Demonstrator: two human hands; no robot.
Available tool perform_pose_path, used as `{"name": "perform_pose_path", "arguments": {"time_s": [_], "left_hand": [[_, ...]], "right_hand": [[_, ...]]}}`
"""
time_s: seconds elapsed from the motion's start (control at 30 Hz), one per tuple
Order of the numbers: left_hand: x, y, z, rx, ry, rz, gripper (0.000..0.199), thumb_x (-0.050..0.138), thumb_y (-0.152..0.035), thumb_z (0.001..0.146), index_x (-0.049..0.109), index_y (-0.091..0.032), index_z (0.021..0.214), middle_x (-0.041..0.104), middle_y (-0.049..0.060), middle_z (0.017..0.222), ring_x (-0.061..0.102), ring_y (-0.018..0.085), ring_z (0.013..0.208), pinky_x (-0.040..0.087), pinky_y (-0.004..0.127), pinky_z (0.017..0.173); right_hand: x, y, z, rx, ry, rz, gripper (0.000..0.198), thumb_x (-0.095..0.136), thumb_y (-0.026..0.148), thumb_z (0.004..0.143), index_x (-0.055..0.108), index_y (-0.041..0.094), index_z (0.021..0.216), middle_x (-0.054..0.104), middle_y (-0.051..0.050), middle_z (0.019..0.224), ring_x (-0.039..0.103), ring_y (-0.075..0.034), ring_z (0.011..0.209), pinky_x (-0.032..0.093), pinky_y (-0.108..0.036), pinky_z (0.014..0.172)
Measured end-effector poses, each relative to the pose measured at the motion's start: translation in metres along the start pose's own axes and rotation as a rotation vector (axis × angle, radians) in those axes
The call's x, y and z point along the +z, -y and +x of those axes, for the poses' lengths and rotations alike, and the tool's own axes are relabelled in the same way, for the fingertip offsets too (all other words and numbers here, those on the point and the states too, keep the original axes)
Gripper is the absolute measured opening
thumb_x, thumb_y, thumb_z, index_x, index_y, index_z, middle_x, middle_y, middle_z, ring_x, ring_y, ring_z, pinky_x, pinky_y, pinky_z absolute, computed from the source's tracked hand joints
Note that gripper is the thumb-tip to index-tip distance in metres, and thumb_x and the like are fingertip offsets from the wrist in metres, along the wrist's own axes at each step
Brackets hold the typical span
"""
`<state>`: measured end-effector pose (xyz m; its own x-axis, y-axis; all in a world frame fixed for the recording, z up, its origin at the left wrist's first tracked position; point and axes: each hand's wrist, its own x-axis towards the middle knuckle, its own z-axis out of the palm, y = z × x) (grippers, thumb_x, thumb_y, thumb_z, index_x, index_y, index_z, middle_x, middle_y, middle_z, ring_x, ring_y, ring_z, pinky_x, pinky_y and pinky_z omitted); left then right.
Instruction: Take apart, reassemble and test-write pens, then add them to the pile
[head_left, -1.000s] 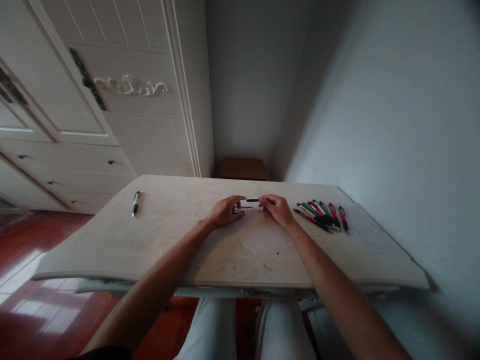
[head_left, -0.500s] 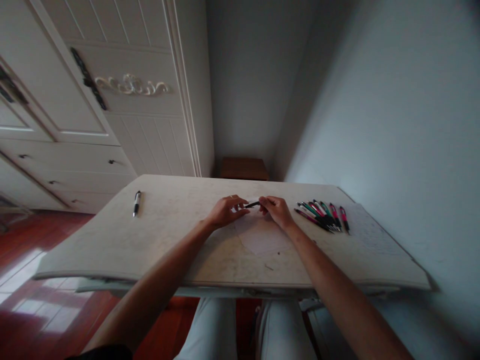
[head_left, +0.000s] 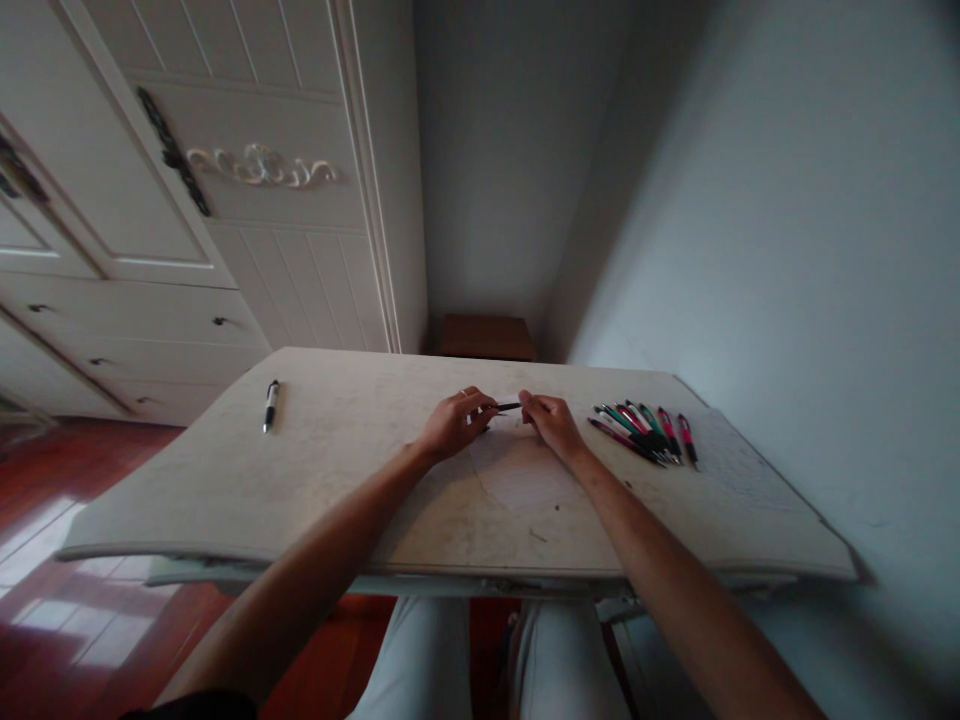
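Dark rod [head_left: 510,406] | left hand [head_left: 454,424], right hand [head_left: 553,422] gripping ends | drawers [head_left: 127,312] closed

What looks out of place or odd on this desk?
A dark speck and thin squiggle show near the front of the desk, like stray bits or marks, too small to identify. Its top looks blotchy, perhaps stained. One lone pen lies far left, apart from the pen cluster.

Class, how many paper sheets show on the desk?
2: the middle sheet, near the right hand, and the far-right sheet, beside the pens. More may lie hidden.
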<state>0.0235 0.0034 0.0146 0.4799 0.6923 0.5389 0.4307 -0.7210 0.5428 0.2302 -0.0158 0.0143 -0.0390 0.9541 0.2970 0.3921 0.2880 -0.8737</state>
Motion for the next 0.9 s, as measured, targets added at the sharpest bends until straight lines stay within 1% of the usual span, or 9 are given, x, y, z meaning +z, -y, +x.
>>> {"name": "perform_pose_path", "arguments": {"time_s": [0.13,0.23,0.33,0.43,0.53,0.6,0.73,0.9], "left_hand": [[0.0016,0.0004,0.0005,-0.015,-0.023,0.04,0.018,0.053,-0.027,0.093,0.067,-0.018,0.098,0.066,0.006,0.092,0.06,0.014,0.077,0.046,0.026,0.076],[0.0014,-0.0008,0.0012,-0.05,-0.039,0.097,0.016,0.053,-0.027,0.092,0.066,-0.018,0.096,0.067,0.006,0.091,0.061,0.016,0.08,0.046,0.027,0.076],[0.0005,-0.0032,0.0017,-0.084,-0.042,0.143,0.015,0.05,-0.025,0.093,0.064,-0.019,0.094,0.067,0.005,0.092,0.062,0.017,0.082,0.045,0.027,0.077],[0.0003,-0.0056,0.0018,-0.128,-0.03,0.177,0.014,0.048,-0.023,0.093,0.062,-0.019,0.092,0.068,0.005,0.092,0.062,0.017,0.083,0.044,0.027,0.076],[0.001,-0.0068,0.0014,-0.209,0.014,0.219,0.012,0.048,-0.025,0.093,0.06,-0.021,0.093,0.068,0.004,0.088,0.062,0.018,0.079,0.043,0.027,0.071],[0.0016,-0.0066,0.0009,-0.235,0.047,0.241,0.011,0.047,-0.026,0.093,0.057,-0.022,0.095,0.068,0.004,0.086,0.062,0.019,0.077,0.042,0.027,0.068],[0.0024,-0.0055,-0.0005,-0.196,0.067,0.269,0.014,0.041,-0.026,0.095,0.055,-0.022,0.094,0.066,0.003,0.084,0.06,0.019,0.076,0.04,0.027,0.067],[0.0029,-0.0079,-0.001,-0.186,0.071,0.288,0.018,0.039,-0.028,0.096,0.056,-0.023,0.091,0.066,0.004,0.081,0.06,0.019,0.074,0.038,0.027,0.066]], "right_hand": [[0.0006,-0.0008,0.0004,0.02,0.018,0.026,0.061,0.046,0.073,0.08,0.051,0.019,0.052,0.039,0.003,0.044,0.035,-0.011,0.043,0.028,-0.026,0.046],[0.0013,-0.0008,-0.0003,0.046,0.069,0.082,0.059,0.047,0.072,0.081,0.055,0.019,0.057,0.038,0.004,0.044,0.032,-0.01,0.042,0.024,-0.026,0.044],[0.0018,0.0007,-0.0014,0.044,0.112,0.124,0.058,0.047,0.071,0.081,0.059,0.018,0.062,0.037,0.005,0.045,0.031,-0.009,0.042,0.023,-0.026,0.045],[0.0018,0.0023,-0.0021,0.024,0.128,0.131,0.057,0.048,0.07,0.081,0.061,0.017,0.064,0.039,0.005,0.047,0.033,-0.009,0.044,0.025,-0.025,0.046],[0.0014,0.0023,-0.0016,0.01,0.131,0.097,0.057,0.048,0.07,0.081,0.063,0.016,0.066,0.042,0.004,0.049,0.036,-0.01,0.046,0.029,-0.025,0.048],[0.0011,0.0009,-0.0009,0.0,0.13,0.065,0.057,0.048,0.069,0.082,0.065,0.016,0.068,0.044,0.003,0.051,0.039,-0.011,0.047,0.031,-0.025,0.049],[0.0009,-0.0023,-0.0003,-0.034,0.131,0.019,0.056,0.049,0.067,0.083,0.067,0.016,0.07,0.048,0.002,0.054,0.042,-0.011,0.05,0.033,-0.025,0.051],[0.0003,-0.0017,-0.0011,-0.065,0.102,-0.028,0.057,0.047,0.067,0.084,0.066,0.017,0.067,0.046,0.002,0.052,0.041,-0.012,0.051,0.034,-0.025,0.051]]}}
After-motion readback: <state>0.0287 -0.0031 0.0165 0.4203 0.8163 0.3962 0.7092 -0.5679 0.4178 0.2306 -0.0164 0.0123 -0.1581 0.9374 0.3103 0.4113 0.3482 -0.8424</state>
